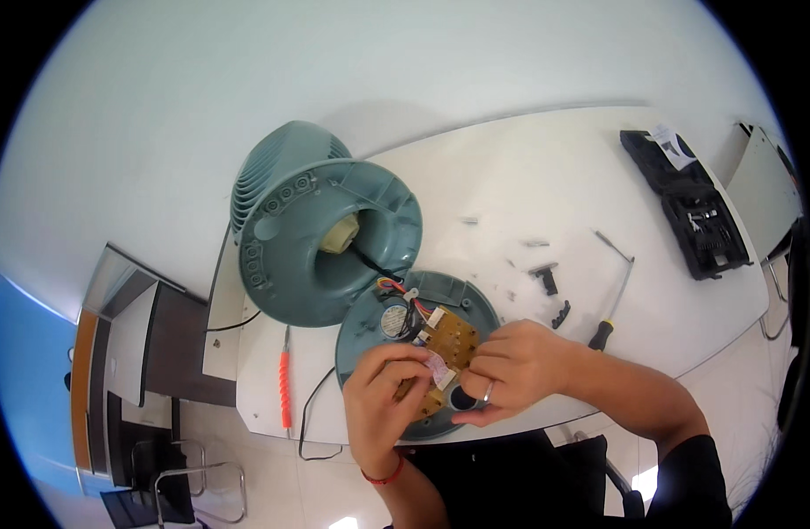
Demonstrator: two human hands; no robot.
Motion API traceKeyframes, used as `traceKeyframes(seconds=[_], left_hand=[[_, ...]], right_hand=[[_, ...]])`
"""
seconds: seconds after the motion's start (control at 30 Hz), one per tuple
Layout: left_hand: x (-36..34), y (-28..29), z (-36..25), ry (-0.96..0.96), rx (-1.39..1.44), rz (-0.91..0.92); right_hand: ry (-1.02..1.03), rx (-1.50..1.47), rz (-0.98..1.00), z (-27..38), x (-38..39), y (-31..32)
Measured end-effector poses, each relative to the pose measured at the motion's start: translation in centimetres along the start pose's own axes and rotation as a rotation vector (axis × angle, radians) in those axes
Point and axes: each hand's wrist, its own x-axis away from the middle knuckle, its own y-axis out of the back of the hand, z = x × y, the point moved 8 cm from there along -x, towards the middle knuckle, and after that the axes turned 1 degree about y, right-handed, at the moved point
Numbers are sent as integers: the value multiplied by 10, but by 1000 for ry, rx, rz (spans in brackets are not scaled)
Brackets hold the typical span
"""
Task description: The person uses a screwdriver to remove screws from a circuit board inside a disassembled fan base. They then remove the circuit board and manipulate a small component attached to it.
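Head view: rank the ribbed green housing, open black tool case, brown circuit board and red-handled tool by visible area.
1. Ribbed green housing
2. Open black tool case
3. Brown circuit board, partly hidden
4. Red-handled tool

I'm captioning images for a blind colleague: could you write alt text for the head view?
A person's left hand and right hand work at a brown circuit board on a round grey-green base. A matching housing lies behind it on a white table, with an open black tool case at far right.
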Motion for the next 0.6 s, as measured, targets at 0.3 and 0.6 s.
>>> traceKeyframes(seconds=[0.3, 0.6], left_hand=[[11, -7, 10, 103, 109, -182], [14, -10, 10, 84, 141, -212]], right_hand=[[32, -5, -11, 2, -5, 0], [-3, -20, 26, 1, -5, -1]])
